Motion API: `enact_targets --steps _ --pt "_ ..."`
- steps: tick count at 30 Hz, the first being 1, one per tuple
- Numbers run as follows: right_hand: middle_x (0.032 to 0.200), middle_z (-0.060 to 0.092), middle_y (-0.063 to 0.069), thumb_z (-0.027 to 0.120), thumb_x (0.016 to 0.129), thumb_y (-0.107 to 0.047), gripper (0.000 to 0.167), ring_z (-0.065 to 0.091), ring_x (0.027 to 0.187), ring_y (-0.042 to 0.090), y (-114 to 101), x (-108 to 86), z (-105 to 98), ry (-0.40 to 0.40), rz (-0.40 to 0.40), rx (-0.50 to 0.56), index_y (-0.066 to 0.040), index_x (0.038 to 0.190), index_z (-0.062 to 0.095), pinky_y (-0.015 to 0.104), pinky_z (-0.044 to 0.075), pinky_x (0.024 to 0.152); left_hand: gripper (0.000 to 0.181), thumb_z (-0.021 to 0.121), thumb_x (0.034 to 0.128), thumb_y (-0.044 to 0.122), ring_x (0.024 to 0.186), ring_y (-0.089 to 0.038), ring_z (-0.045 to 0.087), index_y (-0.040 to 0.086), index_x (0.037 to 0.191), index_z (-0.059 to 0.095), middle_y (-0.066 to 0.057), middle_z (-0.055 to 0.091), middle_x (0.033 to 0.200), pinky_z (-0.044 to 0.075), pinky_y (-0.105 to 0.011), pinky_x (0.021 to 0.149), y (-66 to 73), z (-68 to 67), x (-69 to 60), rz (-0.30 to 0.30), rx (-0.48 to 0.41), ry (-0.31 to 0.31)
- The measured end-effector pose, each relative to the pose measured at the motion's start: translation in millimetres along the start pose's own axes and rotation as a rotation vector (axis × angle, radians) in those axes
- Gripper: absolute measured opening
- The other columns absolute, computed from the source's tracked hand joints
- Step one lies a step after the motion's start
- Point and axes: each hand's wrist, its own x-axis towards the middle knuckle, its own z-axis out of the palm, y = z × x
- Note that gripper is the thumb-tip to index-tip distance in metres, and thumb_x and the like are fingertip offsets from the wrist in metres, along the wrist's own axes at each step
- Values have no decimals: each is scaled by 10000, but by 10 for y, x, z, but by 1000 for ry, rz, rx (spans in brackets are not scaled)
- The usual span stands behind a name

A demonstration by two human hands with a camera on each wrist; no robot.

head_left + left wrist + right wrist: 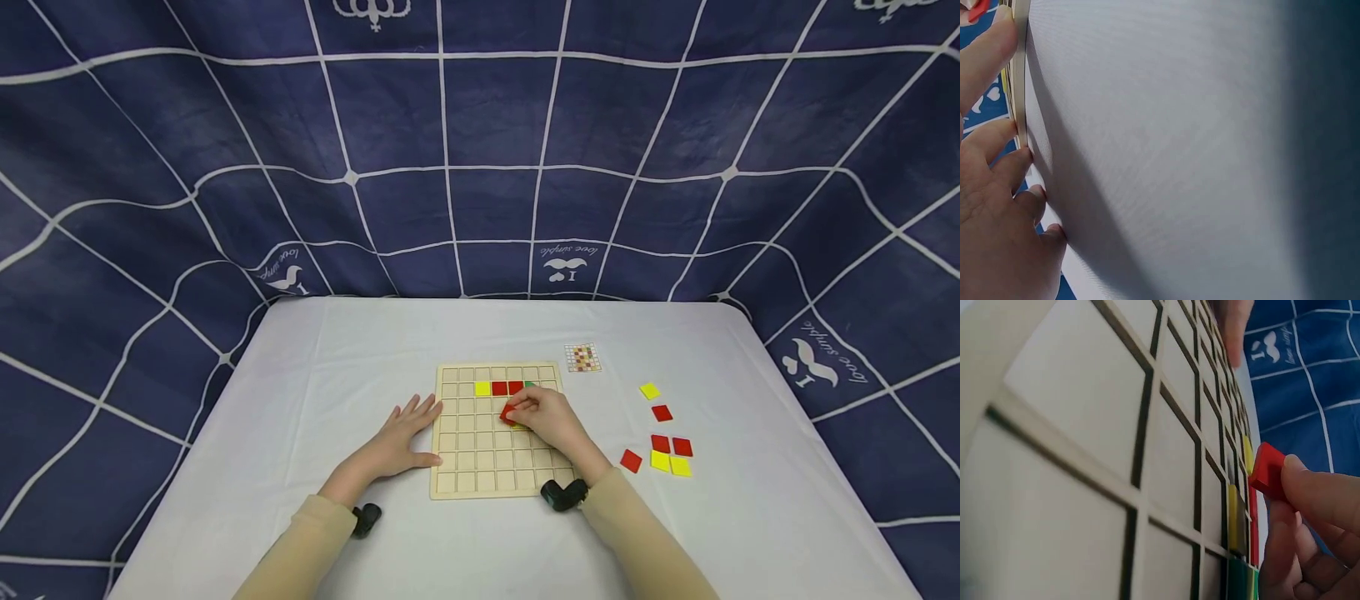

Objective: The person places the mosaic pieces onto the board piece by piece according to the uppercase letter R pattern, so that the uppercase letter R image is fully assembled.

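Note:
A wooden grid board (477, 460) lies on the table with square cells. Along its second row sit a yellow tile (482, 388), two red tiles (499, 388) and a green tile (529, 384), partly covered by my right hand (551, 419). Thumb and fingers of that hand pinch a red square tile (1267, 470), tilted just above the board. Beneath the fingers another yellow tile (519, 427) shows in part. My left hand (395, 440) has its fingers spread, with thumb and fingertips touching the board's left edge; in the left wrist view the thumb (988, 59) rests on that edge.
Loose red tiles (662, 413) and yellow tiles (680, 466) lie on the white table (757, 500) to the right of the board. A small printed pattern card (582, 357) lies beyond the board's far right corner. A dark blue curtain (480, 208) surrounds the table's back and sides.

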Motion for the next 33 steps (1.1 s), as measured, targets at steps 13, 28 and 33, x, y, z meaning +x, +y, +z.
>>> enact_targets --steps 13,28,33 --pt "815 637 -62 794 827 -180 47 522 726 106 -63 25 112 -27 -66 -166 -192 834 749 266 452 666 936 818 776 343 1535 -352 66 91 1537 334 -100 206 1641 31 -572 1234 -3 -10 -1 10 0 -1" --pt "884 663 -53 827 798 -208 196 535 776 101 -75 24 110 -85 -113 -238 -139 965 752 265 496 730 929 816 779 334 1537 -339 63 94 1537 336 -99 207 1640 22 -561 1238 -6 4 2 -3 -6 -3" --pt "960 672 -50 841 778 -200 232 530 841 106 -64 -2 91 -111 -128 -282 -163 989 755 309 498 810 932 818 776 331 1537 -344 63 93 1537 334 -104 207 1639 19 -564 1236 -7 13 6 0 -13 -3"
